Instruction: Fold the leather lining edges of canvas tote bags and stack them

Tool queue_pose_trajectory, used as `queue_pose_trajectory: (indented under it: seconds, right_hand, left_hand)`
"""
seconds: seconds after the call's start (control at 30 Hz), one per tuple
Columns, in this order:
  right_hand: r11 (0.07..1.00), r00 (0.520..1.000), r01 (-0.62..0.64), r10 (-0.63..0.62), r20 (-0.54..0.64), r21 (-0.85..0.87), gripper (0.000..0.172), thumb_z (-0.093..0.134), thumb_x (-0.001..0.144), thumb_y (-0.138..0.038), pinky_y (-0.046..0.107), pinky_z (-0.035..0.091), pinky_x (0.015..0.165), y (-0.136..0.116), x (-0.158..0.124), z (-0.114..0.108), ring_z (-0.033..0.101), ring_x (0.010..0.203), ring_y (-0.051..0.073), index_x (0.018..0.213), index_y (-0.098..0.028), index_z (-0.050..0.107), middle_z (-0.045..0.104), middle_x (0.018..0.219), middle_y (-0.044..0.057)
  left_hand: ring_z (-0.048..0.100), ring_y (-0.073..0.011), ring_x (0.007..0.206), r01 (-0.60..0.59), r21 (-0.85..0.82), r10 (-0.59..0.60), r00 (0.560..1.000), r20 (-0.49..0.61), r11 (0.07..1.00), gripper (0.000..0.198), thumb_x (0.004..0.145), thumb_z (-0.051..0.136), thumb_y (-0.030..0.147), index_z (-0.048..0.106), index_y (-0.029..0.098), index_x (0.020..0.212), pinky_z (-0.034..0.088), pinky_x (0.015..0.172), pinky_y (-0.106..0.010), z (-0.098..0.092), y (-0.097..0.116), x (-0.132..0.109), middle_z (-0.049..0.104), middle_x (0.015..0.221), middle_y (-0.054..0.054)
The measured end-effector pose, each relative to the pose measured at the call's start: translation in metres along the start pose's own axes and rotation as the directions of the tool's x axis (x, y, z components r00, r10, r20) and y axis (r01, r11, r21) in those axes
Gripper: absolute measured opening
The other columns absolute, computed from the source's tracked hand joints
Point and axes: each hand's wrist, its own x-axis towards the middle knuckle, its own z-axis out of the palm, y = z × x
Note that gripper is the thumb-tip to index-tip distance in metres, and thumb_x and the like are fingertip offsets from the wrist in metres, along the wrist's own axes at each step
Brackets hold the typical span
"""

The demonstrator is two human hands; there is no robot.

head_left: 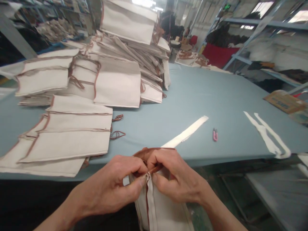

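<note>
A cream fabric bag (168,208) with brown trim hangs in front of me at the table's near edge. My left hand (120,183) pinches the bag's top edge beside its seam. Close against it, my right hand (175,176) grips the same edge from the other side, thumb and forefinger together. Between the fingertips the bound seam meets the brown trim, and the fingers partly cover that spot. Brown trim (146,154) curves behind the hands along the bag's opening.
Stacks of similar cream bags (117,83) fill the table's left side, some with brown cords. A cream strip (187,131), pink thread snips (215,134) and white fabric scraps (267,138) lie to the right. A cardboard box (286,101) sits at the right edge.
</note>
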Motion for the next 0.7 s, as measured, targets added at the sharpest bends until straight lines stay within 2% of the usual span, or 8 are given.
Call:
queue_pose_trajectory:
  seconds: [0.2,0.33,0.5,0.6,0.7]
  right_hand:
    - [0.994,0.996,0.022,-0.031,-0.08,-0.111,0.009,0.06,0.077,-0.022,0.031,0.043,0.075,-0.015,-0.005,0.004,0.061,0.076,0.018,0.085,-0.022,0.057,0.066,0.082,0.0]
    - [0.991,0.991,0.004,-0.022,-0.13,-0.136,0.021,0.075,0.08,-0.032,0.03,0.041,0.073,-0.019,-0.004,0.01,0.061,0.073,0.016,0.084,-0.022,0.056,0.066,0.08,-0.003]
    - [0.998,0.995,-0.068,0.067,-0.073,-0.009,0.02,0.075,0.082,-0.022,0.025,0.041,0.07,-0.017,-0.001,0.013,0.059,0.073,0.013,0.081,-0.022,0.055,0.066,0.08,-0.005]
    - [0.996,0.997,-0.071,0.073,-0.031,0.053,0.017,0.072,0.082,-0.02,0.024,0.043,0.069,-0.016,-0.001,0.014,0.059,0.073,0.013,0.082,-0.023,0.056,0.066,0.081,-0.004]
    - [0.998,0.996,-0.062,0.064,-0.056,0.033,0.012,0.067,0.082,-0.019,0.025,0.043,0.069,-0.017,0.0,0.018,0.06,0.071,0.013,0.082,-0.023,0.055,0.066,0.078,-0.004]
  left_hand:
    - [0.059,-0.0103,0.07,0.095,-0.164,-0.079,0.992,0.098,0.982,0.024,0.1,0.05,0.02,0.063,0.02,0.079,0.043,0.069,-0.019,-0.009,-0.002,-0.003,0.064,0.074,0.006]
    - [0.059,-0.0128,0.078,0.13,-0.252,-0.092,0.983,0.158,0.959,0.031,0.106,0.047,0.03,0.059,0.02,0.079,0.044,0.075,-0.021,-0.013,-0.004,-0.006,0.063,0.079,0.003]
    - [0.048,-0.0122,0.07,0.191,-0.322,-0.122,0.968,0.221,0.927,0.039,0.108,0.045,0.037,0.053,0.019,0.075,0.038,0.066,-0.022,-0.015,-0.007,-0.009,0.051,0.072,0.005]
    - [0.042,-0.012,0.065,0.234,-0.37,-0.138,0.954,0.267,0.899,0.041,0.107,0.045,0.04,0.051,0.019,0.071,0.035,0.061,-0.023,-0.017,-0.008,-0.009,0.047,0.069,0.005]
    - [0.04,-0.0118,0.063,0.276,-0.366,-0.179,0.944,0.277,0.889,0.041,0.105,0.046,0.039,0.049,0.02,0.069,0.032,0.058,-0.023,-0.017,-0.008,-0.01,0.045,0.067,0.005]
